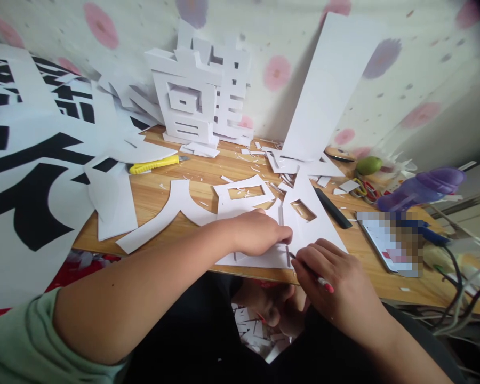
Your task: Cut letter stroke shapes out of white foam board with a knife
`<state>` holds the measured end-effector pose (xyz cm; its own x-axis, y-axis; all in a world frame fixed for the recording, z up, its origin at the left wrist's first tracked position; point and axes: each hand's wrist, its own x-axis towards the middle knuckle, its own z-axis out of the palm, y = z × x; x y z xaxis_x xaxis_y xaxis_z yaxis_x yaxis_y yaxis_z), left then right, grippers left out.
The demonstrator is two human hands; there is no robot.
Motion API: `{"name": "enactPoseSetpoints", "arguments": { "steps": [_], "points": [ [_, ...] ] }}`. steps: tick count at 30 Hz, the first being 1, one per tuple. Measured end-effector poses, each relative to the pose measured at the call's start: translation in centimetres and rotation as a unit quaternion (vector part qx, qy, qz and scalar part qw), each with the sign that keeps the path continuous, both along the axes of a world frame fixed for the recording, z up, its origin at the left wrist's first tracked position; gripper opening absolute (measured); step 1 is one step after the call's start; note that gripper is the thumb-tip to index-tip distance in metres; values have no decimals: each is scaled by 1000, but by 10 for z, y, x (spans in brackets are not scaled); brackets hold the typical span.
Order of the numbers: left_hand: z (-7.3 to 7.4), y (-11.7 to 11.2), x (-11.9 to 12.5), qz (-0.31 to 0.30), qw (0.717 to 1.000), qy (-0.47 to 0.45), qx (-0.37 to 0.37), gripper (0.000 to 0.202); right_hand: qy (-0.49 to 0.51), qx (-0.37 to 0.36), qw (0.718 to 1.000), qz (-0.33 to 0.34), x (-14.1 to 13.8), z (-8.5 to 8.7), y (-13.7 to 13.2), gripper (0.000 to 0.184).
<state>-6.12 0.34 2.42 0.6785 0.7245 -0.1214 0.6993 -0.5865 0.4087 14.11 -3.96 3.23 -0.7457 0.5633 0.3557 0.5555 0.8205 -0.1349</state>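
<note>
My left hand [258, 233] rests on a cut white board piece [264, 260] at the table's front edge. Its fingers are curled together, and whatever lies under the fingertips is hidden. Just to the right, my right hand [336, 274] grips a slim pen-like tool [325, 284] with a red end. The tool's dark front end points at a narrow slot in the board, by my left fingertips; its exact tip is hard to make out. Close by lie a white board piece with a rectangular hole [244, 204] and a curved white cutout [156, 221].
A yellow utility knife [156, 164] lies at left, near printed sheets [32, 160]. White cut characters [188, 96] and a tall white panel [332, 85] stand behind. At right are a black strip [333, 208], scissors [370, 191], a phone [378, 240] and a purple bottle [422, 189].
</note>
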Motion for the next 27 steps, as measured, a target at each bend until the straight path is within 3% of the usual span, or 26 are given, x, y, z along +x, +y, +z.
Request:
{"name": "enactPoseSetpoints", "arguments": {
  "steps": [9,15,20,27],
  "points": [
    [-6,2,-1,-6,1000,5,-3,39,74,-115,991,-7,25,10,-22,19],
    [-5,1,-1,-4,1000,2,-5,40,144,-103,982,-60,35,3,-16,11],
    [-3,-2,0,5,1000,-3,-7,38,131,-90,986,-46,26,-8,-9,12],
    [-5,-2,0,18,1000,-17,-5,39,132,-144,979,-51,33,6,-15,19]
  ]
}}
